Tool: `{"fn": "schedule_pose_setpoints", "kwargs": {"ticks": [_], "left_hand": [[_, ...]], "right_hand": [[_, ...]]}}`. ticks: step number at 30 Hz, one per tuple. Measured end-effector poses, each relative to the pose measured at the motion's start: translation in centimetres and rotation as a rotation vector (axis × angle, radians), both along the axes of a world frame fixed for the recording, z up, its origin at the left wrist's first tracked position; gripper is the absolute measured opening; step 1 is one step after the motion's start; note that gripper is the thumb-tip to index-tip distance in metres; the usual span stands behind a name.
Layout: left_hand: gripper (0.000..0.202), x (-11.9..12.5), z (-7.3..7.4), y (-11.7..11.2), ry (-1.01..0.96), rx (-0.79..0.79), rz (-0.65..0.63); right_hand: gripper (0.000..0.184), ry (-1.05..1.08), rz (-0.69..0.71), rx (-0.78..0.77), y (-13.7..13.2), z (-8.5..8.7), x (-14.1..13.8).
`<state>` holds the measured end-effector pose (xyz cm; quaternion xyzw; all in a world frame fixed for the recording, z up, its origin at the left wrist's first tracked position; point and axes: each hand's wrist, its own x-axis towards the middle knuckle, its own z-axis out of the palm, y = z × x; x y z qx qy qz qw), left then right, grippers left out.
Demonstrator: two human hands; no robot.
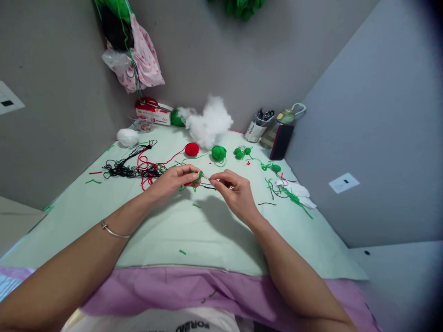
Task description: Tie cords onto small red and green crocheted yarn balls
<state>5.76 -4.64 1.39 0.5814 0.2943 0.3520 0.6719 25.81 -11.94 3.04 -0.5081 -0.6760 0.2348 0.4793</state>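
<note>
My left hand (178, 179) is closed round a small green and red yarn piece (199, 175), gripping it between thumb and fingers. A thin, shiny needle-like tool (206, 177) sits in the pinch of my right hand (233, 189), its tip reaching the piece. Whether it is a needle or a crochet hook is too small to tell. Black yarn (207, 186) runs below the fingertips between the hands. Left of my left hand lies a tangle of black yarn (129, 168) with loose red yarn (147, 168). A red yarn ball (191, 149) and a green yarn ball (218, 153) are just beyond the hands.
White stuffing (209, 122) is heaped at the back, near a box with red scissors (147, 103) on top. A pen cup (256, 129), a bottle (286, 116) and a dark phone (281, 142) stand back right. Yarn scraps (294, 197) litter the right side.
</note>
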Motion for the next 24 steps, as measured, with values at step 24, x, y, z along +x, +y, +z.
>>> {"fn": "schedule_pose_setpoints", "kwargs": {"ticks": [24], "left_hand": [[0.030, -0.45, -0.81, 0.73, 0.100, 0.045, -0.020]], "right_hand": [[0.013, -0.107, 0.005, -0.030, -0.21, 0.38, -0.15]]}}
